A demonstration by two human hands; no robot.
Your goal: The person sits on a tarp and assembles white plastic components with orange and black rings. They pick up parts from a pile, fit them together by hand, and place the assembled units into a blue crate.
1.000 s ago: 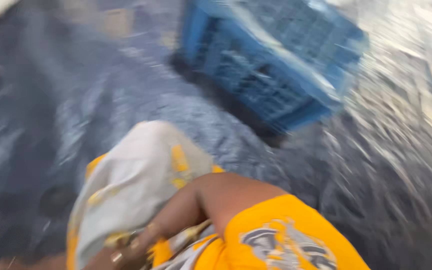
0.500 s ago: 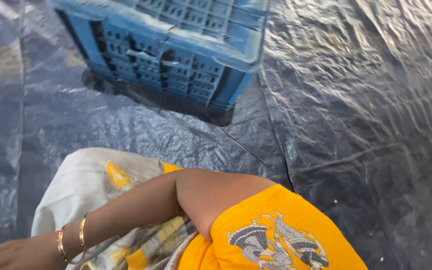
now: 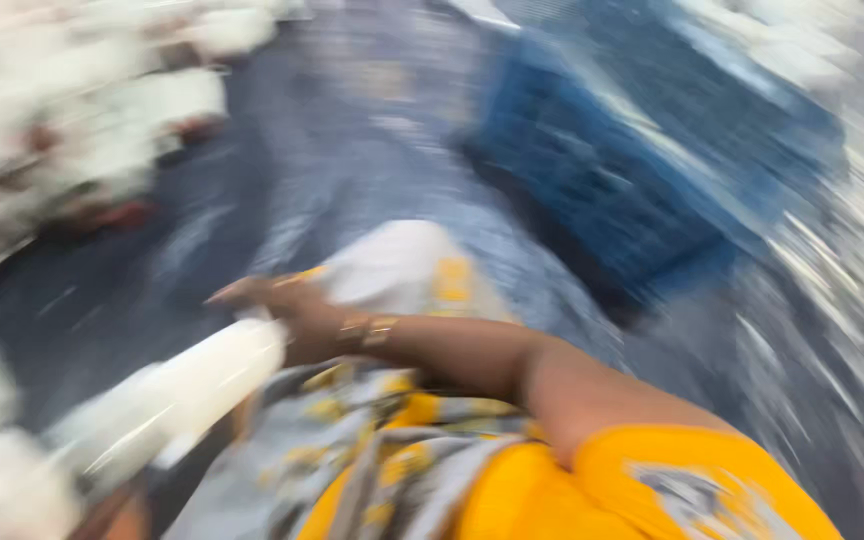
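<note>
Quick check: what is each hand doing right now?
Right hand: on a white bottle-like object; the blur hides whether it grips it.
Left hand: not in view.

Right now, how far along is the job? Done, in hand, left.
Done: unclear; blur hides what the blue crate holds. In hand: the right hand reaches left across the lap, against a long white item; whether the fingers grip it cannot be told. Left: probably most, as many white items lie on the dark sheet at left.
</note>
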